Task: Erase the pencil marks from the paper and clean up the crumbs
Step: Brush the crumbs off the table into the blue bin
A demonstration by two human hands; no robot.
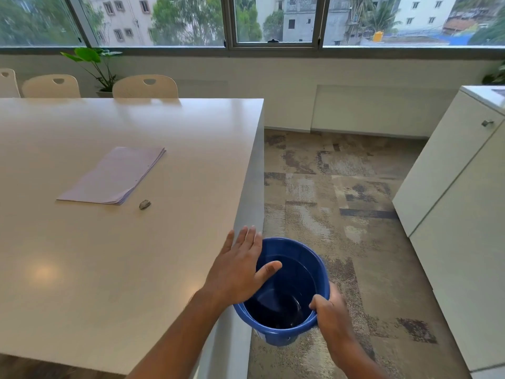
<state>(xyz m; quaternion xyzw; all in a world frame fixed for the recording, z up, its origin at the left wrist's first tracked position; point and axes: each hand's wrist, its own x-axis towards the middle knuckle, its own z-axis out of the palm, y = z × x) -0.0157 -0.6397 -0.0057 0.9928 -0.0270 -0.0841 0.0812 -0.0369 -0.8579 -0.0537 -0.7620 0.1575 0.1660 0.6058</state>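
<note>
Well up the white table [82, 269], a stack of paper [113, 176] is lying flat and slightly skewed, at about ten o'clock from the person's hands. A small grey eraser [144, 204] is sitting just beside the stack's near corner, at roughly five o'clock from it and not touching it. Any pencil marks on the top sheet are too faint to make out. At the table's right edge, the left hand [240, 269] is reaching out palm down with its fingers straight and spread, gripping nothing, and its thumb is pointing out over the mouth of a blue bucket [287, 335]. That bucket is hanging just off the table's edge, at three o'clock from the left wrist, over the patterned carpet [341, 187]. The right hand [330, 310] is gripping the bucket's rim at its four o'clock side, fingers curled over the lip. Pale chairs [144, 87] are standing along the far side at twelve o'clock, with a potted plant [95, 67] behind them under the window [273, 20]. A white cabinet [451, 201] is standing at three o'clock.
</note>
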